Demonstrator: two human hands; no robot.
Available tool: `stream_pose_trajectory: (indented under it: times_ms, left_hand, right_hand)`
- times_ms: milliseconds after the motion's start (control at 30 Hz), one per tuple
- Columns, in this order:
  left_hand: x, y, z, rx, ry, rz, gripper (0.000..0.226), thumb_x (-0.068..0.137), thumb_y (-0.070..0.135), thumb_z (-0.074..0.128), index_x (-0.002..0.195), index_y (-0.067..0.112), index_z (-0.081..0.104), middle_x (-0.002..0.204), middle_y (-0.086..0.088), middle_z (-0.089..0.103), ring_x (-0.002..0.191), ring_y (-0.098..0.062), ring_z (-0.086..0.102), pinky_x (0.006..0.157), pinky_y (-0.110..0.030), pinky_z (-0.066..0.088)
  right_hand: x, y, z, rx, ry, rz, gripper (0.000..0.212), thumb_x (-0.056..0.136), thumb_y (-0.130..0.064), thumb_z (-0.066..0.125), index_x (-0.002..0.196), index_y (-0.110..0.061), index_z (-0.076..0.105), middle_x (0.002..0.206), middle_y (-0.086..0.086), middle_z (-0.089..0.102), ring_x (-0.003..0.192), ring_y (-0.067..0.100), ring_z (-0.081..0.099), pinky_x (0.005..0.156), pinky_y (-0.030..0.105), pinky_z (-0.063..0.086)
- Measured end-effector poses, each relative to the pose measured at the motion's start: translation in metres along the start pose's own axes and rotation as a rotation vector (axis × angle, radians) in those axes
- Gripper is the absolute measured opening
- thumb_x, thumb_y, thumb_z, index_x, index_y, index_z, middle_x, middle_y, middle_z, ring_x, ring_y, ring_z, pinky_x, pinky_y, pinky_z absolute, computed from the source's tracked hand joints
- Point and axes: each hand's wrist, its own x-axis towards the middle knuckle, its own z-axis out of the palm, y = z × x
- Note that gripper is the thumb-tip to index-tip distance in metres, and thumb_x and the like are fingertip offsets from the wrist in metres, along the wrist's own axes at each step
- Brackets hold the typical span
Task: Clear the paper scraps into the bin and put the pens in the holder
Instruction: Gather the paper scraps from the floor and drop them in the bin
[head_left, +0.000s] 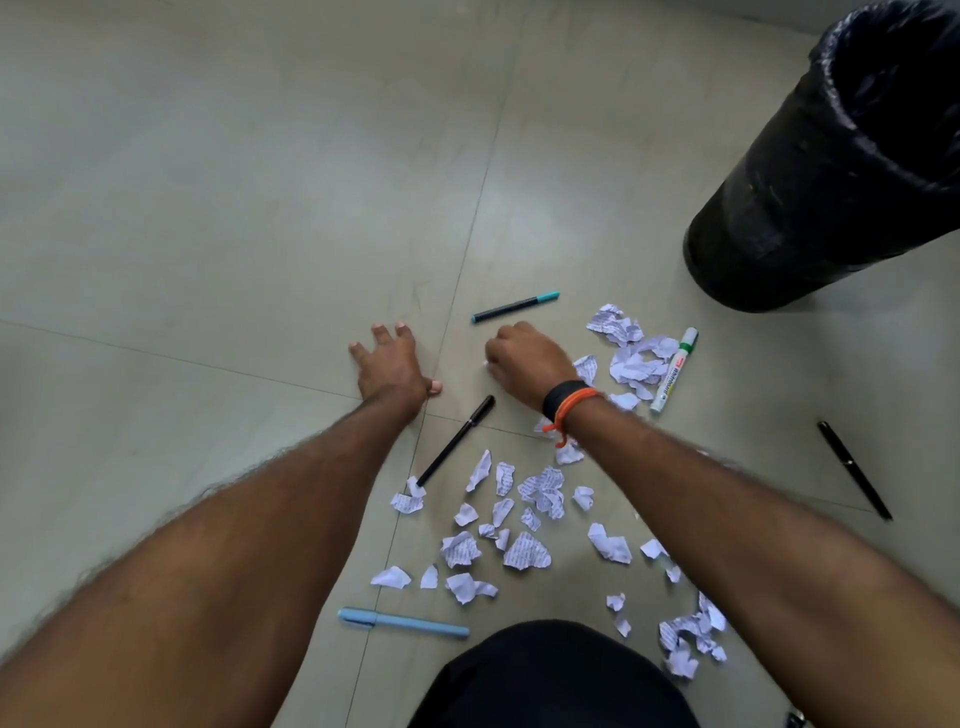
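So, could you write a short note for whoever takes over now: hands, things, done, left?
Left hand: open, flat on the floor.
Right hand: fingers curled, seemingly pinching a scrap.
The scraps lie scattered on the floor; the bin stands upright, far right.
Loose on the floor: teal pen, black pen, marker, second black pen, blue pen.
No holder in view.
Done: nothing that shows. Left: nearly all scraps, all pens.

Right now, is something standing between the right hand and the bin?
Nothing tall. Only loose paper scraps and a white marker lie flat on the floor between the right hand and the bin.
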Motion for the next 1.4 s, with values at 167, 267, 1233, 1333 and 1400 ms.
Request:
stream_pose_trajectory:
  times_ms: [167, 267, 1233, 1333, 1400]
  left_hand:
    - [0.001, 0.002, 0.002, 0.017, 0.028, 0.005, 0.104, 0.075, 0.049, 0.075, 0.151, 0.007, 0.019, 0.154, -0.026, 0.023, 0.136, -0.042, 0.037, 0.119, -0.049, 0.015]
    - [0.003, 0.003, 0.005, 0.007, 0.041, -0.009, 0.104, 0.074, 0.049, 0.077, 0.150, 0.008, 0.020, 0.153, -0.025, 0.025, 0.136, -0.045, 0.035, 0.117, -0.048, 0.021]
    - [-0.011, 0.130, 0.022, -0.011, 0.012, 0.493, 0.089, 0.070, 0.016, 0.078, 0.144, 0.016, 0.029, 0.144, -0.012, 0.040, 0.122, -0.034, 0.047, 0.090, -0.036, 0.045]
    - [-0.015, 0.125, 0.023, -0.239, 0.015, 0.359, 0.101, 0.066, 0.014, 0.084, 0.146, 0.011, 0.021, 0.142, -0.012, 0.045, 0.120, -0.034, 0.053, 0.093, -0.037, 0.045]
    - [-0.015, 0.123, 0.024, -0.246, 0.028, 0.345, 0.101, 0.068, 0.017, 0.085, 0.146, 0.008, 0.022, 0.149, -0.011, 0.036, 0.125, -0.032, 0.050, 0.096, -0.038, 0.043]
  right_hand:
    - [-0.035, 0.042, -0.001, 0.069, 0.004, 0.165, 0.018, 0.089, -0.020, 0.056, 0.096, -0.006, 0.065, 0.104, 0.013, 0.061, 0.104, 0.032, 0.053, 0.081, 0.041, 0.049]
    - [-0.039, 0.068, -0.008, 0.210, 0.197, 0.279, 0.030, 0.086, -0.023, 0.060, 0.114, -0.015, 0.065, 0.124, 0.010, 0.056, 0.118, 0.030, 0.047, 0.095, 0.039, 0.046]
    - [-0.073, 0.075, -0.021, 0.255, 0.132, 0.421, 0.058, 0.081, 0.010, 0.042, 0.136, -0.008, 0.045, 0.136, 0.016, 0.046, 0.125, 0.036, 0.041, 0.105, 0.040, 0.037]
    - [-0.052, 0.078, -0.021, 0.213, -0.018, 0.313, 0.066, 0.082, 0.010, 0.041, 0.145, -0.010, 0.034, 0.152, 0.016, 0.029, 0.136, 0.038, 0.028, 0.110, 0.046, 0.035]
    - [-0.054, 0.071, -0.012, 0.149, -0.079, 0.212, 0.058, 0.084, 0.006, 0.043, 0.140, -0.010, 0.039, 0.151, 0.014, 0.030, 0.135, 0.037, 0.031, 0.107, 0.046, 0.038]
